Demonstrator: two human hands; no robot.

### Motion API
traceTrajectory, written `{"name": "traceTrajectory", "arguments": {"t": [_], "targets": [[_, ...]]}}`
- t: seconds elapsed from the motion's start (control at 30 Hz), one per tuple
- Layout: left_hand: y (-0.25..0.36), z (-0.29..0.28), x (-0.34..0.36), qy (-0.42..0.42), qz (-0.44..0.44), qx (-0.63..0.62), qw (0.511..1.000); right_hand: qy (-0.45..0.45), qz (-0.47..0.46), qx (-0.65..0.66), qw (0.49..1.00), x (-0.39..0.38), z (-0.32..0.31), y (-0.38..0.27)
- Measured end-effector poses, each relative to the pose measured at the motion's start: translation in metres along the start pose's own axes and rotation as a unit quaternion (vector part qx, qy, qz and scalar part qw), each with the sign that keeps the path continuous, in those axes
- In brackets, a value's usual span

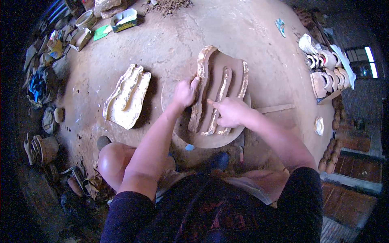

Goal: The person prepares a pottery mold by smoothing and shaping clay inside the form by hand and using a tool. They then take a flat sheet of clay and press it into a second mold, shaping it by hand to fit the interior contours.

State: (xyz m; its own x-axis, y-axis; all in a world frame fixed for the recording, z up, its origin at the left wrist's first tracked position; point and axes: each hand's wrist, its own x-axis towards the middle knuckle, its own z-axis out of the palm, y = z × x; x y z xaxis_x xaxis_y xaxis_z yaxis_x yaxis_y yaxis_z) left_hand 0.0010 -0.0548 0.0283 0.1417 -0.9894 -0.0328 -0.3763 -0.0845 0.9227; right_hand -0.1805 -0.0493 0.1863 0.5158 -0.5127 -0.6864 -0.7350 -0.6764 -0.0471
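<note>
A large plaster mold lined with brown clay (pixel 230 65) lies on a round board (pixel 190 140) in front of me. Its rims and middle ridge are pale and ragged, with long grooves between them. My left hand (pixel 186 92) grips the mold's left rim, its thumb lying on the edge. Inside a groove, the outstretched index finger of my right hand (pixel 231 112) touches the clay; the thumb is apart from it and the other fingers are partly hidden. To the left, a second cream-coloured mold piece (pixel 127 97) rests on the floor, hollow side up.
A flat wooden stick (pixel 275 108) lies right of the board. Curved clay pieces (pixel 330 79) are stacked at the far right, near a small pale ring-shaped piece (pixel 319 126). An open box (pixel 124 20) and a green lid (pixel 101 32) sit at the back left. Pots (pixel 46 150) line the left side.
</note>
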Motion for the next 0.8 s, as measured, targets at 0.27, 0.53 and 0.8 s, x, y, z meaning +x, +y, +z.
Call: {"name": "traceTrajectory", "arguments": {"t": [0.27,0.53,0.8], "targets": [[-0.003,0.005,-0.007,0.002,0.021,-0.013,1.000,0.003,-0.028,0.049,0.998,-0.023,0.037,-0.013],[0.017,0.003,-0.033,0.021,-0.022,0.035,0.999,-0.022,-0.135,0.231,0.963,-0.070,0.076,-0.043],[0.010,0.010,-0.053,0.067,0.026,0.033,0.997,0.170,0.132,0.467,0.858,-0.035,0.048,-0.004]]}}
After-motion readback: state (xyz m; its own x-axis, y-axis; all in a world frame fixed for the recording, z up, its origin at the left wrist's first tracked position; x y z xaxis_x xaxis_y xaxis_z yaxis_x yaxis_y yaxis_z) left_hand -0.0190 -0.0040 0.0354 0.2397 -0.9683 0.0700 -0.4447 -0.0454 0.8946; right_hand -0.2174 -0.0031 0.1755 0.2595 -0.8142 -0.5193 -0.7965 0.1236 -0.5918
